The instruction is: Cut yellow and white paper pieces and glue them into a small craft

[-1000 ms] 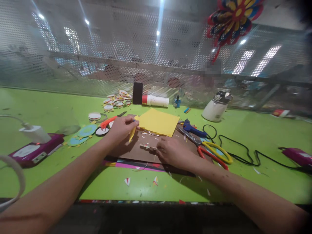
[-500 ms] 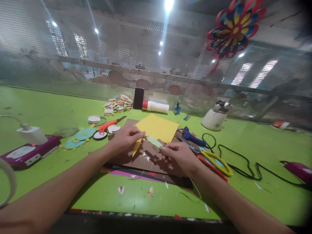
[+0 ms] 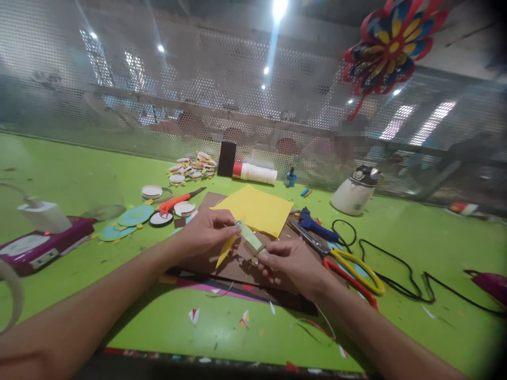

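Note:
A small pale-green paper strip (image 3: 251, 235) is held between my two hands, slanting down to the right. My left hand (image 3: 213, 228) pinches its upper left end between thumb and fingertips. The lower right end is in the pinch of my right hand (image 3: 291, 264). Just below my left fingertips shows a narrow yellow paper piece (image 3: 225, 252); whether that hand touches it I cannot tell. Under both hands lies a brown board (image 3: 217, 270) strewn with paper scraps. A yellow paper sheet (image 3: 257, 208) rests at the board's far side.
Right of my hands lie yellow-and-red-handled scissors (image 3: 358, 270) and a blue glue gun (image 3: 317, 226) with a black cord. An orange-handled cutter (image 3: 176, 202) and round paper pieces (image 3: 137, 215) lie left. Further off stand a kettle (image 3: 356, 191) and a blue bottle (image 3: 290, 178).
The green strip has turned to a steeper slant between my hands. My right hand has lowered slightly, and the whole view has shifted a little.

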`<state>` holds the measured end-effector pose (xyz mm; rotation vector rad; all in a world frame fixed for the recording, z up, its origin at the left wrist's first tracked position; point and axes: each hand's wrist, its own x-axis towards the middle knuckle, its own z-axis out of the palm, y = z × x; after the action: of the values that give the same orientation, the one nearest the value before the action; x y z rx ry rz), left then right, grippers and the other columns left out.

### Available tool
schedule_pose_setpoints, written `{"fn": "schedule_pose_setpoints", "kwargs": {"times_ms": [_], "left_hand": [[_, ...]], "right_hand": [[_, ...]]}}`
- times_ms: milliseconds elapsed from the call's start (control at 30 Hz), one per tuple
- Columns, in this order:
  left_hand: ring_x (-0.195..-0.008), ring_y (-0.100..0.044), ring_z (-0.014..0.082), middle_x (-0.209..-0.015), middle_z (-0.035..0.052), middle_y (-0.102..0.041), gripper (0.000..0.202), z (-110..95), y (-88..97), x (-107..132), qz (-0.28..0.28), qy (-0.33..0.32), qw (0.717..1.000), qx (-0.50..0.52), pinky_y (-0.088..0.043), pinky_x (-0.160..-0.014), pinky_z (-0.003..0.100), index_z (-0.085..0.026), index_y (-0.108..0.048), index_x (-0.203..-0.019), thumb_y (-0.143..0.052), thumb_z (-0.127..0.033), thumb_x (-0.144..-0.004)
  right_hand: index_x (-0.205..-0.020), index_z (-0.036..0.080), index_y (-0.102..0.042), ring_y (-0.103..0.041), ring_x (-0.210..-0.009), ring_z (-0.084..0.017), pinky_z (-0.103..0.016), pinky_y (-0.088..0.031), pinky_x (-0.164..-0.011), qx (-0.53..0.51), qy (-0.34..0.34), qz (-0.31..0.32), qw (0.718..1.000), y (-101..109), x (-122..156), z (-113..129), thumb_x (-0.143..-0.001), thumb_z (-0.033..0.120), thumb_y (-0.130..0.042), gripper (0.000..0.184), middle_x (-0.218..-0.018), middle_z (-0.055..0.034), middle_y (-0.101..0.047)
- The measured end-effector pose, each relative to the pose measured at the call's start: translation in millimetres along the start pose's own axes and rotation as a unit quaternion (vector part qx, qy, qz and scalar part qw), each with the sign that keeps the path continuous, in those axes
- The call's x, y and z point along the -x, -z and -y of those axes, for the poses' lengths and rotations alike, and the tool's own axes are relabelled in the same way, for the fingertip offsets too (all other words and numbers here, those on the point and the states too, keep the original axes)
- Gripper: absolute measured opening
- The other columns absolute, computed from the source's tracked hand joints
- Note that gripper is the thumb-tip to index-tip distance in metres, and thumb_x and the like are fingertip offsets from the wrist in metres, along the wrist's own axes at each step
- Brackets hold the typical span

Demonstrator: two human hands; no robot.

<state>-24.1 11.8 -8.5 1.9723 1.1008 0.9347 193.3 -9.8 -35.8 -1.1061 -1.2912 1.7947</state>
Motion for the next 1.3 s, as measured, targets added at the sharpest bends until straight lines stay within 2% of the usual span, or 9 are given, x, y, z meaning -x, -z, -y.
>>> {"fn": "schedule_pose_setpoints", "kwargs": {"times_ms": [133, 267, 400, 600, 733, 900, 1067, 1200, 1300], "left_hand": [[-0.066, -0.053, 0.0131, -0.072, 0.0016, -0.056, 0.023, -2, -0.5, 2, -0.007, 0.021, 0.999, 0.05, -0.042, -0.062, 0.026, -0.012, -0.062, -0.07, -0.058, -0.032, -0.08], [-0.069, -0.052, 0.0139, -0.072, 0.0021, -0.056, 0.026, 1, 3.4, 0, -0.001, 0.01, 1.0, 0.012, -0.041, -0.065, 0.026, -0.012, -0.064, -0.07, -0.057, -0.035, -0.081], [-0.073, -0.056, 0.0151, -0.075, 0.0029, -0.061, 0.031, 4, 6.4, -2, 0.031, -0.006, 0.999, -0.001, -0.042, -0.069, 0.027, -0.013, -0.067, -0.075, -0.053, -0.039, -0.085], [-0.073, -0.058, 0.0157, -0.074, 0.0029, -0.063, 0.033, 7, 3.7, 0, 0.05, -0.024, 0.998, -0.031, -0.043, -0.066, 0.025, -0.014, -0.069, -0.078, -0.056, -0.043, -0.084], [-0.079, -0.062, 0.0179, -0.083, 0.0051, -0.069, 0.029, 7, -1.8, 0, 0.073, -0.017, 0.997, -0.023, -0.047, -0.071, 0.027, -0.015, -0.071, -0.088, -0.058, -0.04, -0.083], [-0.078, -0.065, 0.0187, -0.086, 0.0069, -0.072, 0.027, 9, -9.7, 1, 0.107, 0.035, 0.992, 0.053, -0.049, -0.072, 0.029, -0.014, -0.07, -0.09, -0.057, -0.037, -0.084], [-0.079, -0.065, 0.0178, -0.087, 0.0061, -0.073, 0.022, 6, -8.5, 2, 0.162, 0.055, 0.971, 0.165, -0.05, -0.076, 0.029, -0.014, -0.07, -0.086, -0.061, -0.033, -0.083], [-0.079, -0.064, 0.0163, -0.088, 0.0048, -0.073, 0.021, 2, -2.2, 4, 0.201, 0.084, 0.961, 0.171, -0.048, -0.075, 0.026, -0.014, -0.07, -0.086, -0.061, -0.033, -0.083], [-0.079, -0.063, 0.0169, -0.089, 0.0052, -0.072, 0.025, 1, 0.6, 5, 0.223, 0.087, 0.959, 0.153, -0.047, -0.076, 0.027, -0.014, -0.07, -0.089, -0.06, -0.036, -0.084]], "right_hand": [[-0.067, 0.014, -0.071, -0.051, -0.048, -0.005, -0.016, -0.039, -0.047, 0.009, 0.006, 0.003, 1.0, 0, 1, 0, -0.059, 0.04, -0.083, 0.03, -0.055, 0.0021, -0.061], [-0.071, 0.015, -0.071, -0.053, -0.049, -0.005, -0.016, -0.04, -0.047, -0.002, 0.007, 0.009, 1.0, 0, 3, 1, -0.061, 0.038, -0.083, 0.028, -0.056, 0.0022, -0.062], [-0.079, 0.016, -0.071, -0.052, -0.048, -0.004, -0.016, -0.04, -0.048, -0.011, 0.007, 0.003, 1.0, -2, 4, 3, -0.061, 0.038, -0.083, 0.03, -0.056, 0.0032, -0.062], [-0.069, 0.016, -0.068, -0.051, -0.047, -0.005, -0.018, -0.039, -0.047, -0.003, 0.013, -0.015, 1.0, -5, 6, 5, -0.056, 0.04, -0.083, 0.031, -0.055, 0.0032, -0.062], [-0.067, 0.016, -0.065, -0.049, -0.046, -0.006, -0.018, -0.036, -0.045, 0.041, 0.026, -0.023, 0.999, -8, 4, 3, -0.062, 0.041, -0.079, 0.029, -0.055, 0.003, -0.061], [-0.066, 0.015, -0.062, -0.04, -0.042, -0.006, -0.019, -0.031, -0.042, 0.11, 0.095, -0.017, 0.989, -14, 4, -1, -0.074, 0.034, -0.067, 0.021, -0.049, 0.0053, -0.052], [-0.066, 0.016, -0.062, -0.046, -0.05, -0.009, -0.021, -0.036, -0.048, 0.255, 0.203, -0.022, 0.945, -18, 11, 2, -0.079, 0.021, -0.057, 0.015, -0.055, 0.0028, -0.054], [-0.063, 0.017, -0.063, -0.05, -0.053, -0.01, -0.021, -0.038, -0.05, 0.327, 0.263, -0.006, 0.908, -20, 15, 7, -0.081, 0.016, -0.057, 0.018, -0.056, 0.002, -0.057], [-0.068, 0.019, -0.066, -0.054, -0.057, -0.012, -0.021, -0.04, -0.054, 0.376, 0.316, -0.002, 0.871, -20, 18, 8, -0.081, 0.013, -0.059, 0.016, -0.061, 0.0007, -0.062]]}}
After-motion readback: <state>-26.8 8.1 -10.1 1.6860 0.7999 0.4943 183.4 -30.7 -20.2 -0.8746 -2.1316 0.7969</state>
